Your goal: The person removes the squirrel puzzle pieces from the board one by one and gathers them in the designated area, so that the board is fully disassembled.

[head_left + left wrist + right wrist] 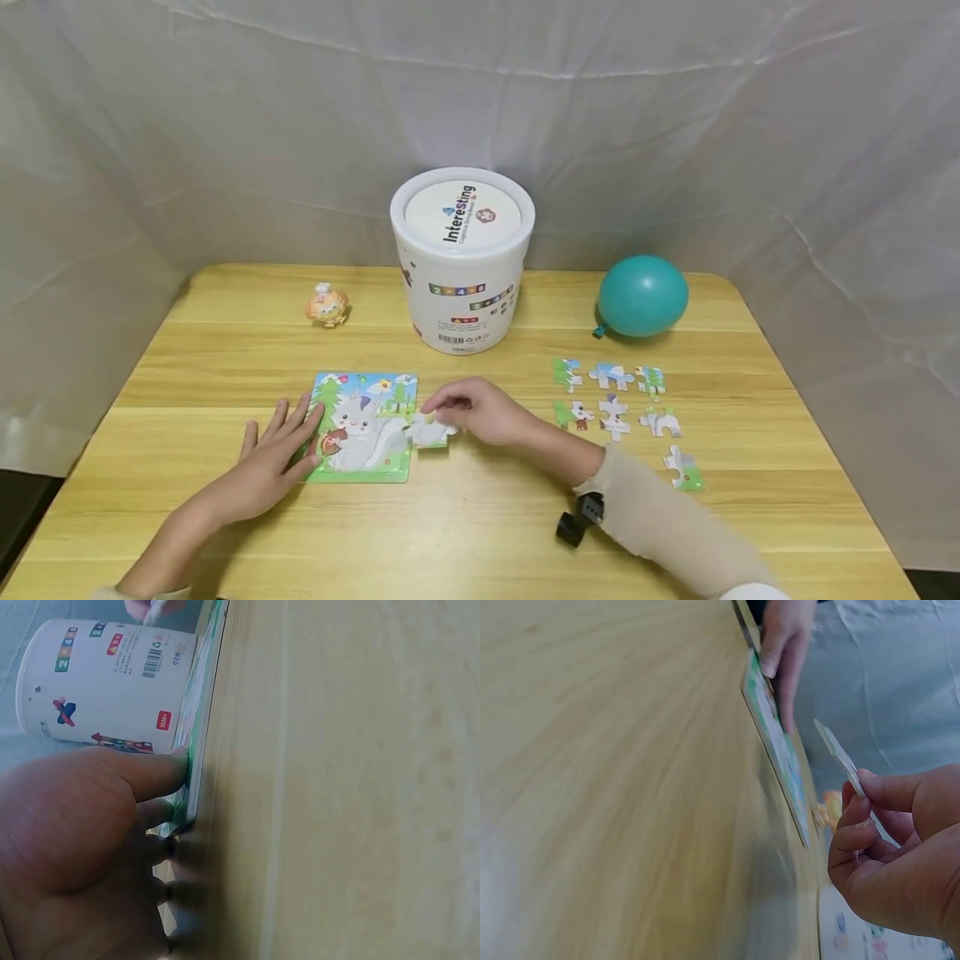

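A square puzzle board (360, 467) with a grey squirrel picture lies flat at the left of the table. My left hand (266, 462) rests on its left edge with straight, spread fingers; in the left wrist view the thumb (161, 772) lies on the board's near edge. Just past the board's right edge, my right hand (480, 411) pinches a grey and green puzzle piece (429, 432) between thumb and fingers. The right wrist view shows this piece (838, 754) held up off the table, apart from the board (776, 750).
Several loose puzzle pieces (613, 417) lie in rows at the right. A white lidded bucket (465, 292) stands at the back middle, a teal balloon (643, 297) to its right and a small orange figurine (327, 307) to its left. Curtains (480, 75) hang behind the table.
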Motion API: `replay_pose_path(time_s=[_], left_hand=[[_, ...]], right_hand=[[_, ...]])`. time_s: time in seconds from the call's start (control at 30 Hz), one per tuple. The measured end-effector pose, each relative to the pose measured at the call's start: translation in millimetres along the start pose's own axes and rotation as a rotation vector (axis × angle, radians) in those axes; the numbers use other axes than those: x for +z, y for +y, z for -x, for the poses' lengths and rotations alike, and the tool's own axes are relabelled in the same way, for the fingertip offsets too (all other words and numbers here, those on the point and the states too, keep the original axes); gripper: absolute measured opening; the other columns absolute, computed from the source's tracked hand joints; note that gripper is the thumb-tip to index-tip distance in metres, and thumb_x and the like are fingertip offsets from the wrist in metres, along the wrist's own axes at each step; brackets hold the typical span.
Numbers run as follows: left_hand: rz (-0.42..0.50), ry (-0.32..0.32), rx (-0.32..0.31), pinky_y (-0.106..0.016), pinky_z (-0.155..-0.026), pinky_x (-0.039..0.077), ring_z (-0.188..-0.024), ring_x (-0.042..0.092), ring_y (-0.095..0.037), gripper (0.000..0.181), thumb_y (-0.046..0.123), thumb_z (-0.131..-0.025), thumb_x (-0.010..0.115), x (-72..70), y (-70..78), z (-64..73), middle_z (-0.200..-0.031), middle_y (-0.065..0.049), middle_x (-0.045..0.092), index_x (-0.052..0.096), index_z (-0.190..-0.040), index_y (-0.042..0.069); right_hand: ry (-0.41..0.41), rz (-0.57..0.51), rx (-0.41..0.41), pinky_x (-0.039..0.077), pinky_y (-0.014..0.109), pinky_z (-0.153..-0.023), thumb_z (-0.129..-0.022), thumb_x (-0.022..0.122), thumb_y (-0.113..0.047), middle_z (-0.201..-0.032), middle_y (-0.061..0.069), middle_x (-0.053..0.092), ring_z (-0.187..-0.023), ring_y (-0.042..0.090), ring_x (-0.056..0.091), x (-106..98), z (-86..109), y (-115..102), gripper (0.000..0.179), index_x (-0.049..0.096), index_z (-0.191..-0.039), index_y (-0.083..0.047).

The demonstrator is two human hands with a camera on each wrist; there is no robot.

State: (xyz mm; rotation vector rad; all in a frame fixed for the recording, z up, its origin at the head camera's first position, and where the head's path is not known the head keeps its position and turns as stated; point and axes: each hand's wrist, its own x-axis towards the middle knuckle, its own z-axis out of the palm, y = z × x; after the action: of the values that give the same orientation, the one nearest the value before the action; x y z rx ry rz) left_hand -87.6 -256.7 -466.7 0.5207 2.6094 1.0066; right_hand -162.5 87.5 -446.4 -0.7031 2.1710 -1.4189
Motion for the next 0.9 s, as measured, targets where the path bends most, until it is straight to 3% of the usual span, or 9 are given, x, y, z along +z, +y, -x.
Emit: replay_pose_path(time_s=[0.5,0.73,0.9], left_hand=[[0.020,-0.009,0.014,-0.073,-0.103,-0.026,-0.147,-0.018,-0.055,0.071,0.024,-0.107,0.054,-1.1,1.3,-1.0,-0.166,-0.030,-0.002,0.016,-0.162,0.001],[0.015,-0.006,0.007,-0.073,-0.104,-0.026,-0.147,-0.017,-0.055,0.071,0.025,-0.107,0.053,-0.2,0.3,-0.3,-0.166,-0.030,-0.002,0.016,-0.163,0.002],[0.009,-0.004,-0.002,-0.072,-0.104,-0.025,-0.148,-0.017,-0.054,0.070,0.026,-0.107,0.053,-0.9,1.8,0.5,-0.166,-0.029,-0.001,0.016,-0.163,0.003]], right_hand=[[0.003,0.052,0.142,0.053,0.031,-0.080,-0.103,0.061,-0.014,-0.111,0.004,0.071,-0.095,0.019,0.063,-80.9,83.4,34.0,0.019,0.074,-0.115,-0.010],[-0.023,0.077,0.126,0.054,0.032,-0.077,-0.103,0.061,-0.015,-0.108,0.008,0.070,-0.089,0.016,0.062,-110.6,123.8,40.7,0.020,0.073,-0.117,-0.007],[-0.030,0.058,0.161,0.055,0.032,-0.078,-0.104,0.059,-0.016,-0.113,0.012,0.068,-0.092,0.016,0.062,-130.9,150.6,51.1,0.021,0.071,-0.119,-0.007]])
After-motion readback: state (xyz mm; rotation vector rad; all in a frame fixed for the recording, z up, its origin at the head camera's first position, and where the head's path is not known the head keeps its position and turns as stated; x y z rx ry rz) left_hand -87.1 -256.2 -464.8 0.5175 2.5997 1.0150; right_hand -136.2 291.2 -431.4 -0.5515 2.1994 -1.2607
